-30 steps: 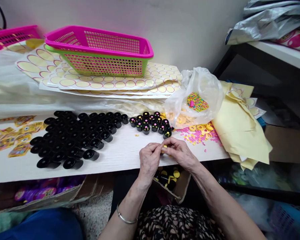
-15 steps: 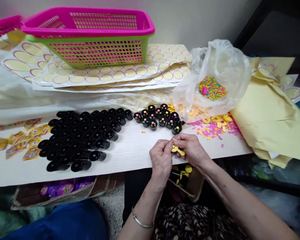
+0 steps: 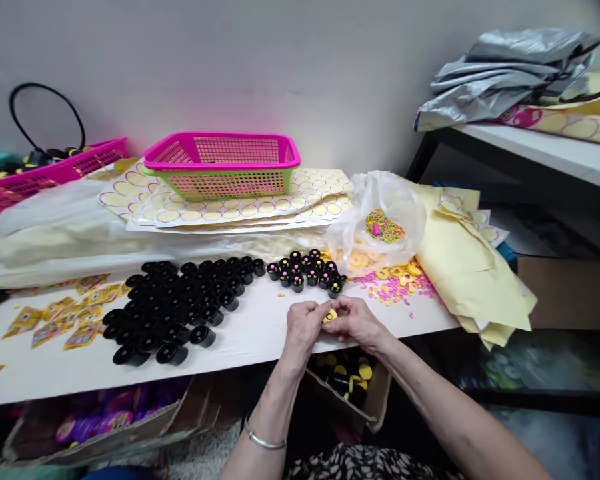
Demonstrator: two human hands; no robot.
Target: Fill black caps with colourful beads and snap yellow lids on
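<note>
My left hand (image 3: pixel 303 325) and my right hand (image 3: pixel 356 321) meet at the front edge of the white table (image 3: pixel 260 320), fingers pinched together on a small yellow cap (image 3: pixel 331 315). Just beyond them stands a cluster of small black cups with coloured beads inside (image 3: pixel 306 269). To the left lies a big group of empty black cups (image 3: pixel 180 300). Loose pink and yellow beads with yellow rings (image 3: pixel 395 283) are scattered to the right, in front of a clear plastic bag of coloured beads (image 3: pixel 385 225).
A pink and green basket (image 3: pixel 223 163) sits on sticker sheets (image 3: pixel 240 207) at the back. Yellow stickers (image 3: pixel 60 317) lie at the left. Yellow paper (image 3: pixel 467 267) hangs off the right edge. An open box of capped pieces (image 3: pixel 347 383) stands under the table.
The camera has lifted and pulled back, showing more wall and the shelf on the right. Both hands stay together at the table edge, still working the small yellow piece.
</note>
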